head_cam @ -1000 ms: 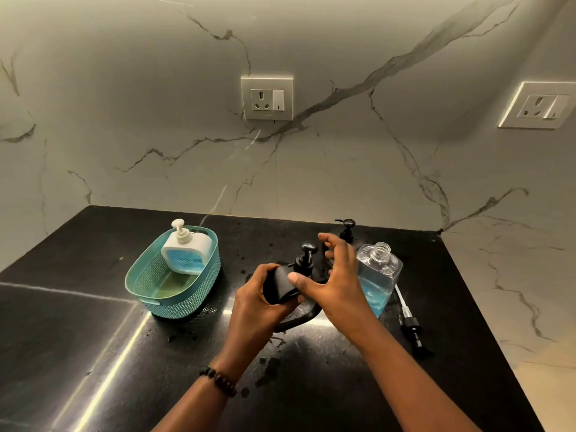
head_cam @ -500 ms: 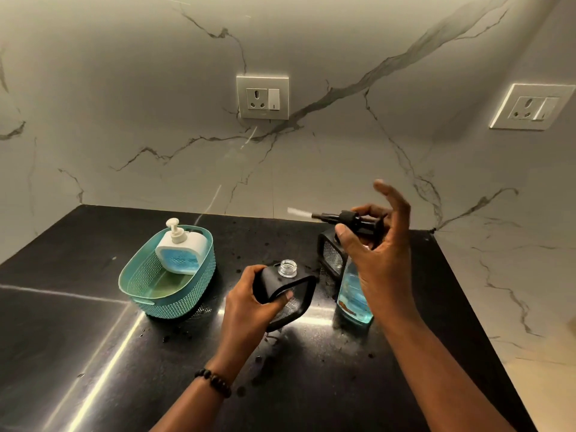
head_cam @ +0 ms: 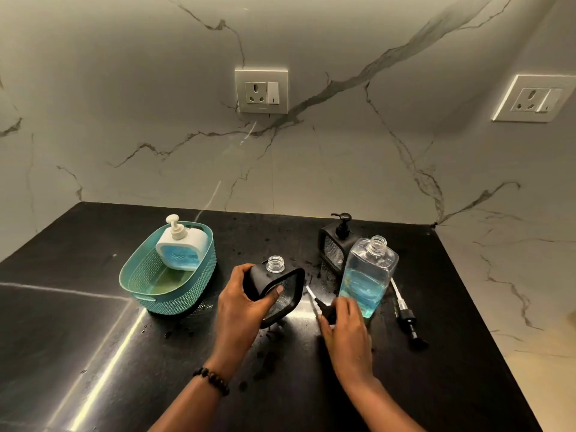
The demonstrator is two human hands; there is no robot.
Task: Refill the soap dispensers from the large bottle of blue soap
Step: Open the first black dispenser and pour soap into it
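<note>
Soap bottle [head_cam: 367,275], clear, cap off, about half full of blue liquid, stands upright on the black table [head_cam: 93,353] just beyond the right hand [head_cam: 346,328], close to its fingertips; contact cannot be confirmed.

Left hand [head_cam: 241,302] grips a black dispenser [head_cam: 277,291], thumb across its mesh front, fingers round the far side. Dispenser is tilted, its base toward the person, open clear neck pointing up and away. No pump is fitted.

Right hand lies low over the table, to the right of the left hand, fingers curled round a black pump head [head_cam: 325,310]. The white tube of this pump projects up and left from the hand, into the gap between the held dispenser and the bottle.

Second black dispenser [head_cam: 335,244], pump fitted, stands upright beyond the right hand, just behind and left of the bottle.

Second pump [head_cam: 406,319], white tube and black head, lies flat on the table to the right of the right hand, beside the bottle base.

Teal basket [head_cam: 187,294] sits to the left of the left hand, near but apart. Inside it a white dispenser [head_cam: 182,249] with blue contents leans against the far wall.

Beaded bracelet [head_cam: 212,380] on the left wrist. Two sockets [head_cam: 261,91] on the marble wall beyond.
</note>
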